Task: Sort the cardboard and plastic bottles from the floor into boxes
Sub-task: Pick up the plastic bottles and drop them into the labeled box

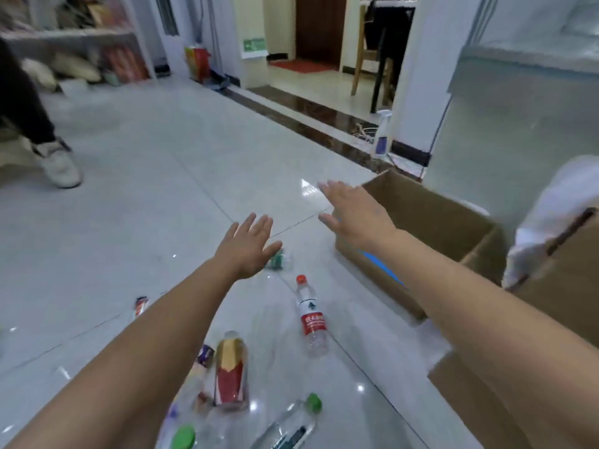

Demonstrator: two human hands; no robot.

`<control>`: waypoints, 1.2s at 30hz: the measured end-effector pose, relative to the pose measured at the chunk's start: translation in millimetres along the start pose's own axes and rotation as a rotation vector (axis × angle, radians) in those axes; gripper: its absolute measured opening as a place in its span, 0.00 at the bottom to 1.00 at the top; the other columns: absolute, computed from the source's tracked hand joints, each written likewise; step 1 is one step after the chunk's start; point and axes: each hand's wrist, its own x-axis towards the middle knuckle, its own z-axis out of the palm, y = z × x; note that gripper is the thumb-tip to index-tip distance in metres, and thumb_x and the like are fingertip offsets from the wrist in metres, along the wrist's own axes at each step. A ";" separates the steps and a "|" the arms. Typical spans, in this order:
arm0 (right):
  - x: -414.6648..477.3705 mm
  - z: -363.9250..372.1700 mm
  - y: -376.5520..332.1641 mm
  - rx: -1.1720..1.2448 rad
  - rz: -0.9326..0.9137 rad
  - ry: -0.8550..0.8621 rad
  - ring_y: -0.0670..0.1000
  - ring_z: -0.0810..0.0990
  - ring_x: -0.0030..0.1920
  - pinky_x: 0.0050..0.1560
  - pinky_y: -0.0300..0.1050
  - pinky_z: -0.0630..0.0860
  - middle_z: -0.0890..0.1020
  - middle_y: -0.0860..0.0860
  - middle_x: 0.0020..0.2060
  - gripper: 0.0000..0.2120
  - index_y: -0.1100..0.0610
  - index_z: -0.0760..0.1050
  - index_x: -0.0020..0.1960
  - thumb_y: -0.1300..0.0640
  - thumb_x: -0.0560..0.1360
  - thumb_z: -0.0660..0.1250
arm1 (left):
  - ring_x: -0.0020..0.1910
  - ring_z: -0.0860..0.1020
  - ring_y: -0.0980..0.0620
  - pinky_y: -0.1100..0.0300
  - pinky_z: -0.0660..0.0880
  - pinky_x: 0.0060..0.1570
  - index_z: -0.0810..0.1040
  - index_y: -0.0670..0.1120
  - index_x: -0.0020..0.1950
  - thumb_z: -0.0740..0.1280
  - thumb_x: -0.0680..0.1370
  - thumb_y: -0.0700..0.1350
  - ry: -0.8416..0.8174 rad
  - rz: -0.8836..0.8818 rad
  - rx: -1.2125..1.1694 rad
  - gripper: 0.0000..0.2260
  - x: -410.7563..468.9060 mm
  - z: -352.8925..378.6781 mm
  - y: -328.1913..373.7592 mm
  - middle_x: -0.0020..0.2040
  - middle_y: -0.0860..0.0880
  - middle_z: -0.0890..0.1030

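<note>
Red-capped bottle (311, 315) lies beside the cardboard box (434, 225), spray bottle (382, 134) beyond.

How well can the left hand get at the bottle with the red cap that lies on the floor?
Probably yes. The left hand is open and empty, and the red-capped bottle lies on the floor close to it, with nothing between them.

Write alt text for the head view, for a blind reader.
The left hand and right hand reach forward, open and empty, above a tiled floor strewn with plastic bottles. An open cardboard box stands at right.
</note>
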 end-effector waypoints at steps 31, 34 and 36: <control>30.9 263.9 -11.0 -0.155 -0.274 -0.655 0.50 0.44 0.78 0.71 0.54 0.62 0.44 0.46 0.78 0.39 0.41 0.42 0.77 0.64 0.78 0.60 | 0.76 0.59 0.50 0.52 0.60 0.71 0.64 0.49 0.76 0.51 0.81 0.60 -0.331 -0.512 -0.396 0.26 -69.1 175.1 -95.8 0.78 0.49 0.60; 21.3 273.6 -10.8 -0.245 -0.314 -0.703 0.52 0.42 0.78 0.63 0.49 0.72 0.42 0.46 0.78 0.40 0.38 0.43 0.77 0.65 0.77 0.61 | 0.63 0.74 0.48 0.55 0.71 0.59 0.77 0.49 0.65 0.56 0.80 0.60 -0.333 -0.616 -0.447 0.22 -76.1 180.7 -104.3 0.65 0.47 0.77; 19.4 282.0 -11.8 -0.272 -0.313 -0.732 0.54 0.40 0.78 0.59 0.49 0.75 0.39 0.46 0.77 0.42 0.38 0.43 0.76 0.65 0.76 0.63 | 0.58 0.77 0.48 0.54 0.73 0.58 0.79 0.48 0.62 0.57 0.79 0.60 -0.324 -0.671 -0.507 0.22 -80.1 185.2 -113.1 0.61 0.46 0.80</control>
